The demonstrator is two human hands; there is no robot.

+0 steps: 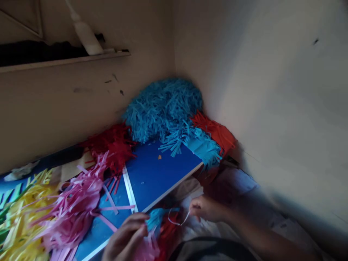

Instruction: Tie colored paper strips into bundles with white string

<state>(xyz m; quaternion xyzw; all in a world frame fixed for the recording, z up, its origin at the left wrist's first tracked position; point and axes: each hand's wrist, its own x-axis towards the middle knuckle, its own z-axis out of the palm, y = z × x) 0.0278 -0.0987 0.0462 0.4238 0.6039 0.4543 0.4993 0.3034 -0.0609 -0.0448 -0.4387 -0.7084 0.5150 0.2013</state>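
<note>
Low in the head view, my left hand (126,237) is closed, its fingertips pinching the top of a bundle of fringed paper strips. The bundle shows turquoise (155,219), pink (148,248) and red fringe (169,233). To its right, my right hand (208,208) is closed in a pinch on a thin white string (179,224), which curves in a loose loop toward the bundle. Whether the string is tied to the bundle I cannot tell. Both hands are in front of the table's near edge, over my lap.
On the blue table (160,170) lie fringed papers: red (112,145), pink (78,210), yellow (29,217) and turquoise (202,145). A large blue fringed heap (165,108) fills the corner beside orange fringe (217,134). A white bottle (88,38) stands on a wall shelf (65,61).
</note>
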